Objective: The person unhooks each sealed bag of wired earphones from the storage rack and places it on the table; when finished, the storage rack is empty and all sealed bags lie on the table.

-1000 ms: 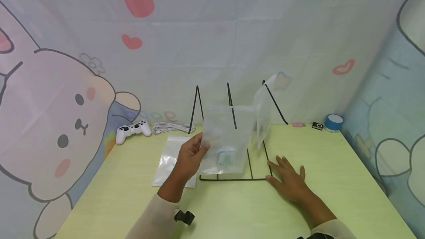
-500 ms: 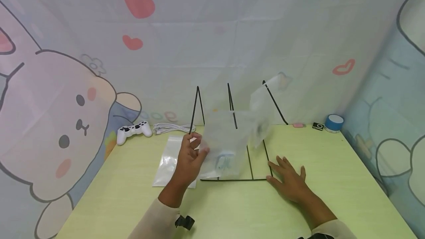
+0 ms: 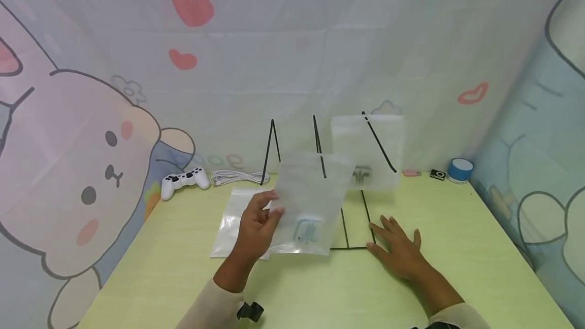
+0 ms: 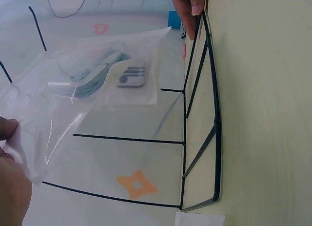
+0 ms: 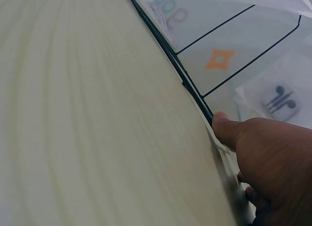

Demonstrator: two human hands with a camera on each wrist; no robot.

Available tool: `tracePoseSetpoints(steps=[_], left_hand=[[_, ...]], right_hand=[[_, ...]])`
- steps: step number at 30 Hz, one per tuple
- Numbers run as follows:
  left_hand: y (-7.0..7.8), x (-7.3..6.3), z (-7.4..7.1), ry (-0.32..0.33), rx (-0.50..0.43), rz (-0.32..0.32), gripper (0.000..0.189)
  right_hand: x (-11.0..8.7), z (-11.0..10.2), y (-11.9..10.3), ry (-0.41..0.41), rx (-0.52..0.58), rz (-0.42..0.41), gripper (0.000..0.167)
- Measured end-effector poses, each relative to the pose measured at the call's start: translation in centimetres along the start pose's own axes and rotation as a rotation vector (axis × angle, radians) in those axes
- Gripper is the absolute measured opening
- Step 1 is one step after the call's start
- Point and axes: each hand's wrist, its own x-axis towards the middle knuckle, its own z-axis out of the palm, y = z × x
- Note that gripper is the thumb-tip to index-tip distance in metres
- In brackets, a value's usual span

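Note:
My left hand [image 3: 256, 226] pinches the left edge of a clear plastic zip bag [image 3: 301, 192]. A teal, cable-like item shows low in that bag, and its upper part hangs on the middle prong of a black wire display rack [image 3: 358, 248]. A second zip bag [image 3: 386, 146], with a dark grey item in it, hangs on the right prong. My right hand [image 3: 399, 250] rests spread at the rack's front right corner, thumb and fingers touching the base wire. In the left wrist view, the pinched bag [image 4: 58, 109] tilts away from my thumb.
Another clear bag [image 3: 230, 217] lies flat on the table to the left, partly behind my left hand. Farther back are a white game controller [image 3: 185, 182], a coiled white cable [image 3: 238, 175], a pink item [image 3: 410, 172], a small black player [image 3: 437, 174] and a blue-and-white cylinder [image 3: 459, 170].
The bag on the right prong has swung round from nearly edge-on to face forward. My left hand has shifted slightly left and down with the pinched bag. My right hand stays put.

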Motion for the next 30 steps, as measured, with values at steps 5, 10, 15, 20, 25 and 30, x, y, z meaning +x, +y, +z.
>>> tracePoseSetpoints(steps=[5,10,15,20,25,30], left_hand=[[-0.4,0.0,-0.7,-0.084,0.076,0.113,0.029],[-0.1,-0.7,-1.4,-0.114,0.093,0.093,0.032],[0.8,-1.2,-1.9,-0.151,0.045,0.110,0.034],[1.7,-1.8,-2.2,-0.193,-0.010,0.131,0.037],[2.5,-2.5,-2.8,-0.199,0.010,0.165,0.042],[3.0,-3.0,-3.2,-0.229,0.039,0.192,0.047]], right_hand=[[0.0,0.1,0.2,0.006,-0.004,0.003,0.063],[-0.1,0.2,0.2,0.004,0.002,0.001,0.063],[-0.2,0.2,0.1,0.012,-0.001,-0.004,0.062],[-0.1,0.2,0.1,0.013,0.007,-0.003,0.062],[0.0,0.3,0.1,0.005,0.013,-0.004,0.063],[0.0,0.2,0.1,0.018,0.004,-0.007,0.063]])
